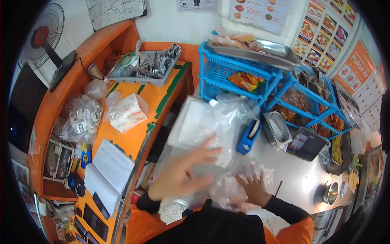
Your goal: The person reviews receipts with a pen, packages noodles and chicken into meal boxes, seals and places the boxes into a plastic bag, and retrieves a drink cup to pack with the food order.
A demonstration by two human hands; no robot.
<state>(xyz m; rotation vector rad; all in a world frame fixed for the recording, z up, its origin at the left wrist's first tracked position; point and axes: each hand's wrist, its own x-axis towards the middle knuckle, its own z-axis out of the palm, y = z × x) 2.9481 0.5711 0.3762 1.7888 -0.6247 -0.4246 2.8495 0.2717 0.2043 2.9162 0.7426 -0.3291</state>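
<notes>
My left hand (183,173) is raised over the near side of the counter, smeared by motion. Its fingers are spread and nothing shows in them. Beneath and beyond it lies a stack of clear plastic bags (193,122). My right hand (255,188) rests with fingers apart on a crumpled clear plastic bag (227,189) at the counter's front edge. What the bag contains is too unclear to name. A blue tape dispenser (247,138) stands just beyond both hands.
Blue plastic racks (231,75) stand at the back, topped by a metal tray (280,53). Right of the dispenser are a steel container (278,129) and a tablet (306,143). On the orange desk at left lie an open notebook (109,166) and a grey tray of packets (146,67).
</notes>
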